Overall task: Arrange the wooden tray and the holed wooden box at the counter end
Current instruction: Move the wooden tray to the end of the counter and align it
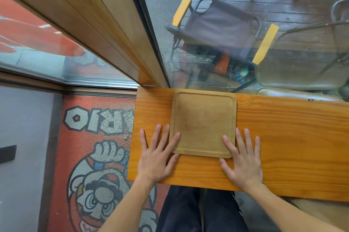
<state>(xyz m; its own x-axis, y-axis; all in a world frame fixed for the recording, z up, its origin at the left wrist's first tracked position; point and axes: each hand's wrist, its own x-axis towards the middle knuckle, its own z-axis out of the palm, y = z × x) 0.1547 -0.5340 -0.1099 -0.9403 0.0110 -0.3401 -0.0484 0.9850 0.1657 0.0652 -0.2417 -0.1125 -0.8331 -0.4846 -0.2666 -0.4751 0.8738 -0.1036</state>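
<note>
A square wooden tray with a raised rim and rounded corners lies flat on the orange wooden counter, close to the counter's left end and against the window side. My left hand lies flat with fingers spread at the tray's near left corner, the index finger resting on the rim. My right hand lies flat at the near right corner, with its inner fingers on the tray and the rest on the counter. Neither hand grips anything. No holed wooden box is in view.
A glass window runs along the counter's far edge, with folding chairs outside. A wooden window frame stands at the far left. The counter's left end drops to a floor with a red cartoon mat. My legs are below the near edge.
</note>
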